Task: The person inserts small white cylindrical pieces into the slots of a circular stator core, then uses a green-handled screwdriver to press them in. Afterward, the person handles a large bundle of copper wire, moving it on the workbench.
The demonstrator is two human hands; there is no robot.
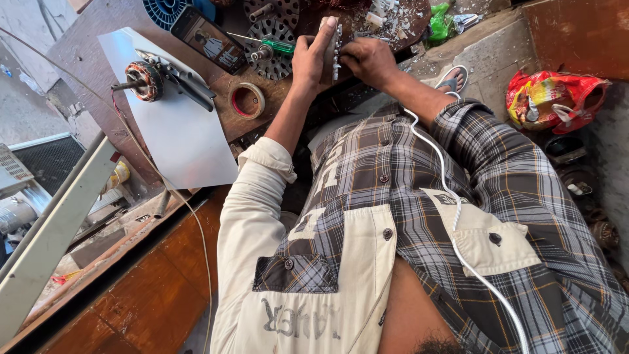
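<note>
The left hand (313,56) is closed around a narrow flat block (331,52), fingers laid along its side and the thumb behind, holding it upright near the far edge of the bench (223,115). The right hand (368,60) is curled against the other side of the same block, fingertips pressed together at a row of small pale pieces (337,56) along its edge; whether it pinches one of them cannot be told. Both forearms reach out from a plaid shirt (393,196) with cream sleeves, and a white cable (452,223) runs down over it.

Just left of the left hand lies a screwdriver with a green handle (275,46), resting on a round slotted metal disc (272,49). Beyond that a phone (211,39) lies flat with its screen lit, and a blue ribbed wheel (164,10) sits at the bench's far edge. Nearer the person, a roll of tape (247,100) lies flat, close to the left forearm. Towards the left edge a sheet of pale paper (180,131) covers the wood and hangs over the near edge; on it rest a copper-wound motor core (144,80) on a shaft and dark pliers (187,82) just beside it.

Off the bench to the right, a red and yellow bag (557,98) lies on the floor, with a sandalled foot (452,78) near the right forearm.
</note>
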